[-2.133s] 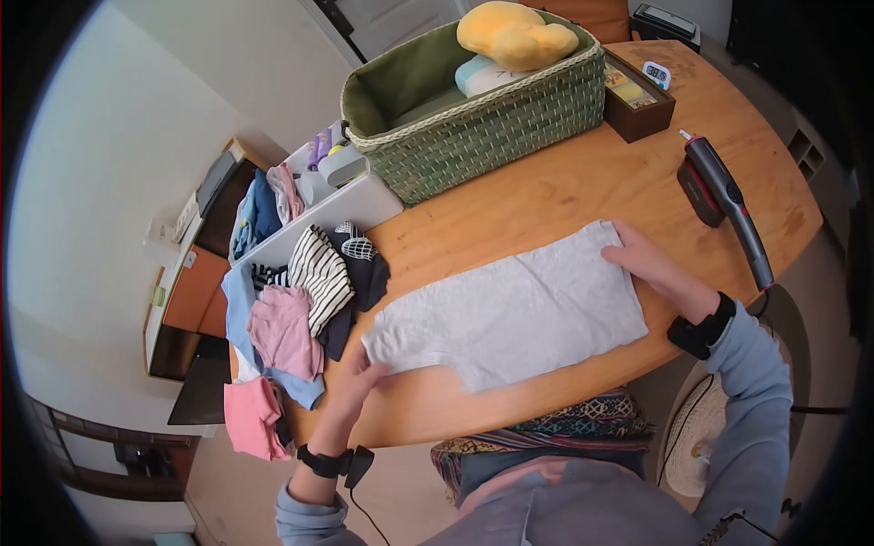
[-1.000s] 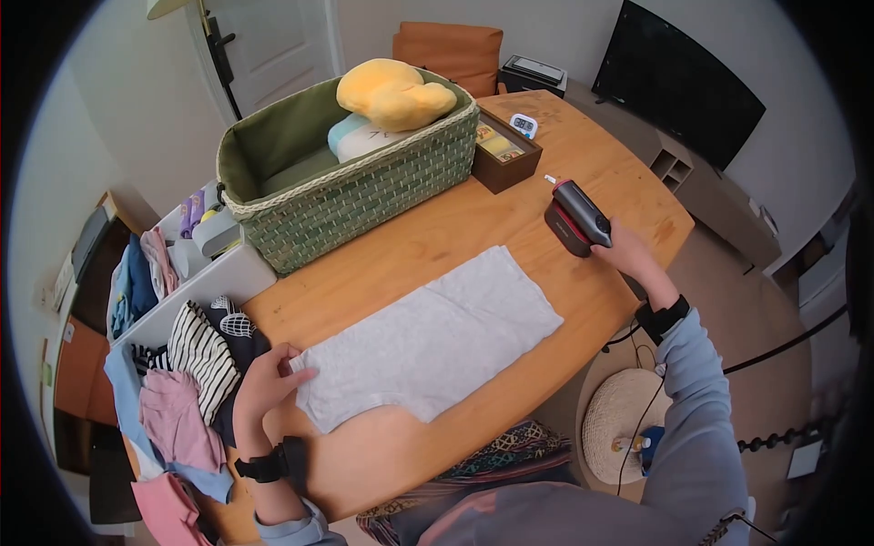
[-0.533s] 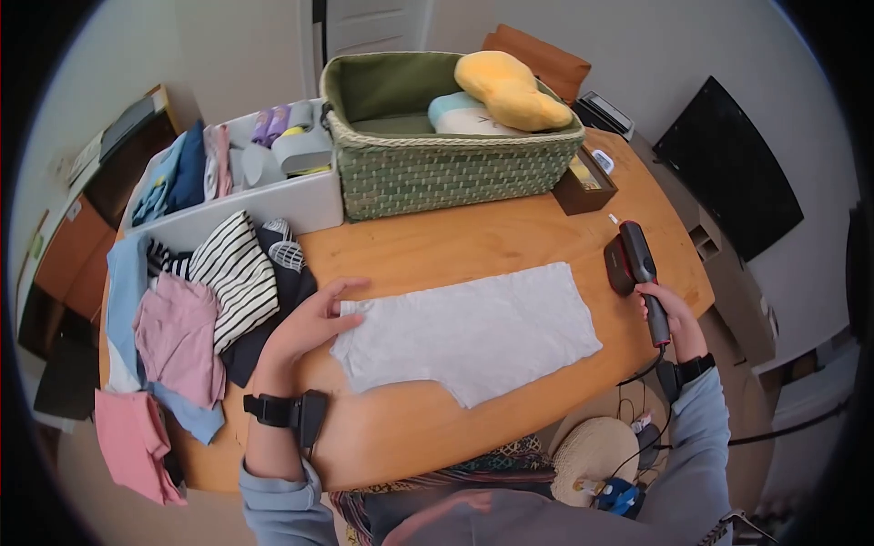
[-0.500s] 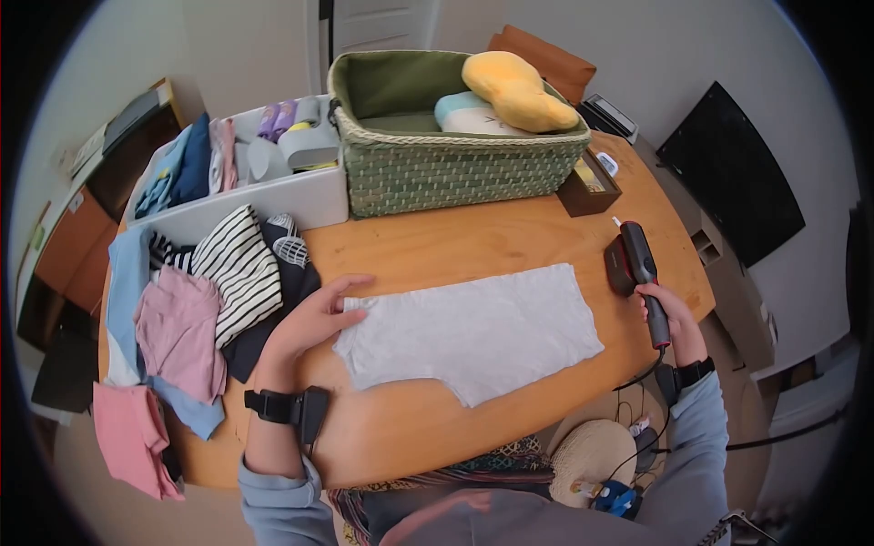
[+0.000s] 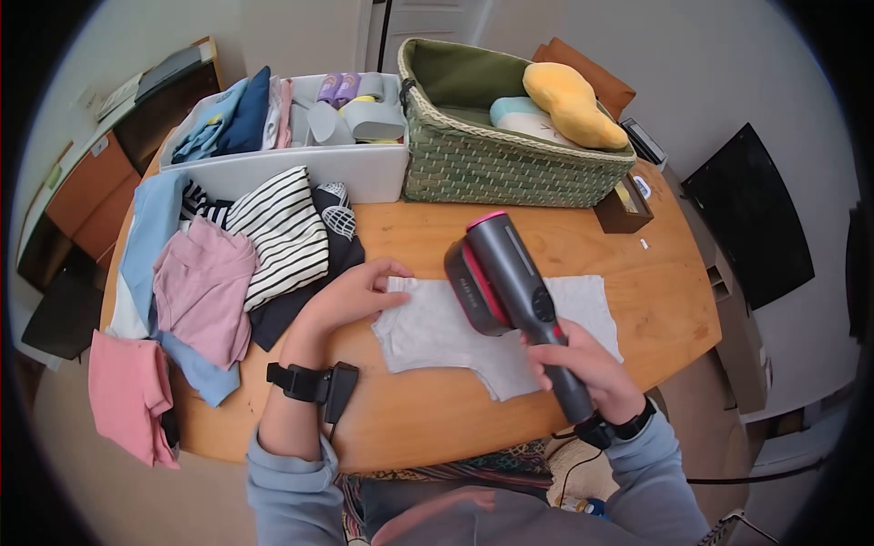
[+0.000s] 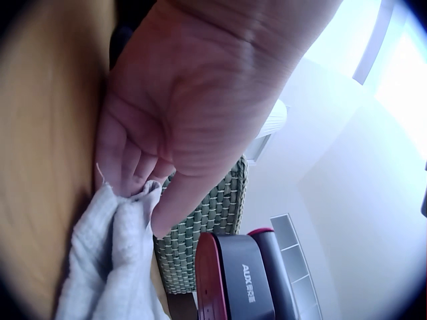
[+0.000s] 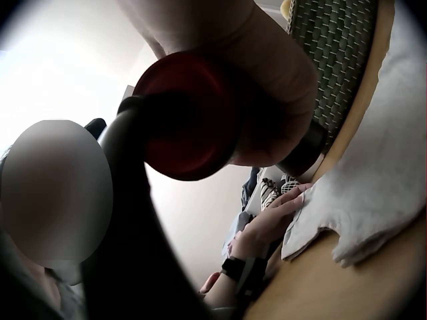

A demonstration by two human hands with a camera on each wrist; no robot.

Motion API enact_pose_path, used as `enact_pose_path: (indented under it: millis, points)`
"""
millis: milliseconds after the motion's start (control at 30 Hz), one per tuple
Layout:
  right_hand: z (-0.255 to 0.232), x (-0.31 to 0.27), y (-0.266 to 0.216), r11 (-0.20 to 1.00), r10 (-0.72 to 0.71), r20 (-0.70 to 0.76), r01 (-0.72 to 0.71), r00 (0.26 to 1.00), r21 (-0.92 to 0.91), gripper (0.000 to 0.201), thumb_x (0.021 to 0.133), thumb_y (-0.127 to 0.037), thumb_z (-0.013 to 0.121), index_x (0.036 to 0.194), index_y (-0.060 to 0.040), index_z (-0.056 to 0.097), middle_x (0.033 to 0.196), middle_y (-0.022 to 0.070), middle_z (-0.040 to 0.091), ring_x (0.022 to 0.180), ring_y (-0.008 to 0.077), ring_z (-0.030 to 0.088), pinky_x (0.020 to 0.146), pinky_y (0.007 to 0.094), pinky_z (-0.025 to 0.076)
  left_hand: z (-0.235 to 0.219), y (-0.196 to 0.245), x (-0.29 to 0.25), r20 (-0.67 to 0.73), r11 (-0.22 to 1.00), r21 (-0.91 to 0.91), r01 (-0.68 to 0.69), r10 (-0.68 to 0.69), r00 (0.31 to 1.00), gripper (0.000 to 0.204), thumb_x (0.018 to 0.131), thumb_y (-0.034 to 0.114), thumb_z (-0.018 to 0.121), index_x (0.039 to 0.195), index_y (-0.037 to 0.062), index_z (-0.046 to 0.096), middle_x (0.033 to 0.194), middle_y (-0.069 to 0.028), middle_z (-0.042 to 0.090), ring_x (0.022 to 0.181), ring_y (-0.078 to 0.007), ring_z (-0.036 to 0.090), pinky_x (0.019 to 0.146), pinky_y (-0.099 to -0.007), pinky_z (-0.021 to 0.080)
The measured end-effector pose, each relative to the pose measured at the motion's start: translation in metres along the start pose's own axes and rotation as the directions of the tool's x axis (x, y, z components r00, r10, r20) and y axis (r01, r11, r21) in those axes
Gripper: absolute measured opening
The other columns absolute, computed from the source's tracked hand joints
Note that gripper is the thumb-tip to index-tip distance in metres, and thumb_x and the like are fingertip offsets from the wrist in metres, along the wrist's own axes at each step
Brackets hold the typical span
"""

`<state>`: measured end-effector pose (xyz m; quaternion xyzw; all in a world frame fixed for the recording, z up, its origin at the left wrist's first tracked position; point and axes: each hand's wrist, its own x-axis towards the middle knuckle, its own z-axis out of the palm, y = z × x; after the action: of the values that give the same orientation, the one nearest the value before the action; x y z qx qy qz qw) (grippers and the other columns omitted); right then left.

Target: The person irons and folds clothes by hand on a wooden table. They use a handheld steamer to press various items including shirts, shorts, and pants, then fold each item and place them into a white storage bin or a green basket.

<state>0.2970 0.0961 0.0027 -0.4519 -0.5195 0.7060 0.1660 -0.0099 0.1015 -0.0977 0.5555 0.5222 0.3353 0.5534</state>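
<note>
A light grey garment (image 5: 423,323) lies flat on the wooden table (image 5: 401,428), with a notch in its near edge. My left hand (image 5: 350,296) pinches its left end; in the left wrist view the cloth (image 6: 110,247) bunches between thumb and fingers. My right hand (image 5: 592,369) grips the handle of a dark grey handheld garment steamer (image 5: 505,273) with pink-red trim. Its head overlaps the middle of the garment in the head view, and the left wrist view shows the steamer head (image 6: 243,277) beside the cloth. From the right wrist view, the red handle end (image 7: 193,120) and its cord show close up.
Left of the garment is a pile of clothes, with a striped top (image 5: 282,237), a pink garment (image 5: 205,282) and a folded coral one (image 5: 127,400). Behind stand a white bin (image 5: 300,173), a green woven basket (image 5: 510,173) holding plush toys, and a brown box (image 5: 628,214).
My right hand has left the garment's right end, taken hold of the steamer at the table's right and brought it left over the garment. The left hand now pinches the left end. The head view has shifted.
</note>
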Motion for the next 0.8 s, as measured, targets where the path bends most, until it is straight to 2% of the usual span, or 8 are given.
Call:
enact_pose_path:
  millis: [67, 200, 367, 400, 467, 567, 700, 800]
  points:
    - [0.019, 0.008, 0.006, 1.000, 0.001, 0.016, 0.000, 1.000, -0.021, 0.025, 0.082, -0.007, 0.060, 0.103, -0.0002, 0.048, 0.064, 0.0045, 0.054, 0.051, 0.0111, 0.052, 0.050, 0.0227, 0.041, 0.001, -0.002, 0.001, -0.009, 0.993, 0.091, -0.079, 0.080, 0.997, 0.033, 0.083, 0.014, 0.065, 0.113, 0.0035, 0.054, 0.063, 0.0035, 0.043, 0.050, -0.0068, 0.045, 0.046, -0.0234, 0.037]
    - [0.035, 0.024, 0.022, 0.999, 0.033, 0.094, -0.033, 0.995, -0.001, 0.026, 0.082, -0.007, 0.060, 0.103, -0.0016, 0.047, 0.066, 0.0041, 0.054, 0.052, 0.0113, 0.053, 0.050, 0.0240, 0.043, 0.002, -0.005, 0.004, -0.050, 0.996, 0.059, -0.063, 0.066, 0.997, 0.036, 0.083, 0.011, 0.063, 0.116, 0.0020, 0.051, 0.063, 0.0014, 0.046, 0.050, -0.0075, 0.046, 0.046, -0.0243, 0.038]
    - [0.034, 0.031, 0.034, 0.986, 0.106, 0.160, -0.124, 0.981, 0.107, 0.028, 0.084, -0.012, 0.060, 0.107, -0.0017, 0.047, 0.074, 0.0065, 0.056, 0.054, 0.0133, 0.055, 0.050, 0.0258, 0.044, 0.004, -0.004, 0.005, -0.135, 0.991, 0.120, -0.056, 0.072, 0.988, 0.048, 0.078, 0.014, 0.062, 0.121, -0.0010, 0.046, 0.068, -0.0068, 0.052, 0.058, -0.0159, 0.052, 0.054, -0.0296, 0.043]
    - [0.034, 0.032, 0.034, 0.986, 0.109, 0.158, -0.127, 0.981, 0.106, 0.028, 0.084, -0.012, 0.060, 0.107, -0.0017, 0.047, 0.074, 0.0065, 0.056, 0.054, 0.0133, 0.055, 0.050, 0.0258, 0.044, 0.004, -0.007, 0.007, -0.135, 0.992, 0.116, -0.056, 0.071, 0.988, 0.048, 0.078, 0.014, 0.062, 0.121, -0.0010, 0.046, 0.068, -0.0068, 0.052, 0.058, -0.0159, 0.052, 0.054, -0.0296, 0.043]
    - [0.033, 0.034, 0.034, 0.964, 0.159, 0.225, -0.200, 0.961, 0.174, 0.031, 0.086, -0.016, 0.057, 0.112, -0.0016, 0.047, 0.074, 0.0075, 0.056, 0.054, 0.0146, 0.056, 0.049, 0.0262, 0.044, 0.004, -0.014, 0.011, -0.089, 0.937, 0.307, -0.164, 0.200, 0.976, 0.062, 0.075, 0.019, 0.063, 0.131, -0.0001, 0.041, 0.070, -0.0102, 0.053, 0.065, -0.0194, 0.053, 0.059, -0.0299, 0.044]
    - [0.027, 0.036, 0.037, 0.943, 0.158, 0.319, -0.239, 0.934, 0.232, 0.035, 0.089, -0.019, 0.056, 0.118, -0.0013, 0.048, 0.073, 0.0056, 0.057, 0.055, 0.0126, 0.055, 0.049, 0.0252, 0.044, 0.002, -0.014, 0.011, -0.011, 0.953, 0.275, -0.128, 0.137, 0.991, 0.072, 0.074, 0.020, 0.064, 0.139, 0.0041, 0.036, 0.072, -0.0113, 0.053, 0.068, -0.0195, 0.053, 0.062, -0.0285, 0.044]
    - [0.024, 0.037, 0.041, 0.931, 0.138, 0.357, -0.244, 0.924, 0.271, 0.032, 0.089, -0.019, 0.056, 0.114, -0.0016, 0.049, 0.070, 0.0050, 0.056, 0.054, 0.0130, 0.055, 0.049, 0.0253, 0.044, 0.003, -0.010, 0.010, -0.020, 0.961, 0.260, -0.094, 0.102, 0.995, 0.069, 0.075, 0.017, 0.063, 0.138, 0.0073, 0.038, 0.072, -0.0093, 0.053, 0.066, -0.0188, 0.052, 0.061, -0.0280, 0.044]
    - [0.024, 0.036, 0.042, 0.917, 0.143, 0.353, -0.259, 0.925, 0.305, 0.028, 0.089, -0.019, 0.056, 0.111, -0.0022, 0.049, 0.069, 0.0049, 0.055, 0.054, 0.0130, 0.054, 0.048, 0.0253, 0.043, 0.005, -0.012, 0.012, -0.034, 0.945, 0.257, -0.203, 0.219, 0.975, 0.062, 0.076, 0.015, 0.061, 0.135, 0.0093, 0.044, 0.070, -0.0067, 0.052, 0.064, -0.0174, 0.051, 0.059, -0.0278, 0.043]
